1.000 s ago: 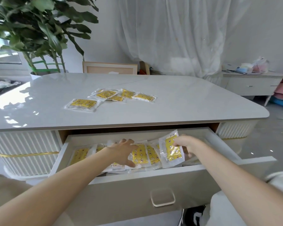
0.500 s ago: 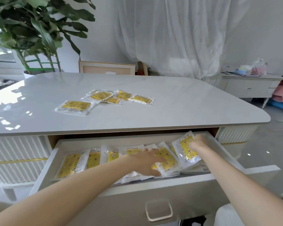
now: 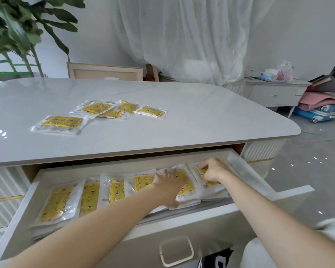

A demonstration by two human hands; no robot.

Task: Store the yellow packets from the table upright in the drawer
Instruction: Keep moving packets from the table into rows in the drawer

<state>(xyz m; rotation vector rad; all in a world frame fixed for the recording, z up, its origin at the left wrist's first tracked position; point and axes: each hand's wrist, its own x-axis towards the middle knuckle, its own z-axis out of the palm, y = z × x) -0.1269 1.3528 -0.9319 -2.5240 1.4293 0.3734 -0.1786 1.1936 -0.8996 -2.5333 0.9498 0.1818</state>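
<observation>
The white drawer (image 3: 182,223) under the table stands pulled out. A row of yellow packets (image 3: 112,190) in clear wrap leans inside it, tilted back toward the left. My left hand (image 3: 168,187) lies flat, fingers spread, on a packet near the row's right part. My right hand (image 3: 214,170) presses with curled fingers on the rightmost packet (image 3: 211,184). On the tabletop, one yellow packet (image 3: 60,123) lies alone, and a small pile of several packets (image 3: 120,109) lies behind it.
The grey table top (image 3: 211,117) overhangs the drawer's back. A potted plant (image 3: 21,33) rises at the far left. A low white cabinet (image 3: 275,93) and a blue suitcase with pink cloth (image 3: 321,111) stand at the right. The drawer front has a handle (image 3: 176,252).
Both hands moved right along the row in the drawer. The right hand pushed the rightmost packet from upright down against the row, and the left hand flattened onto the packets.
</observation>
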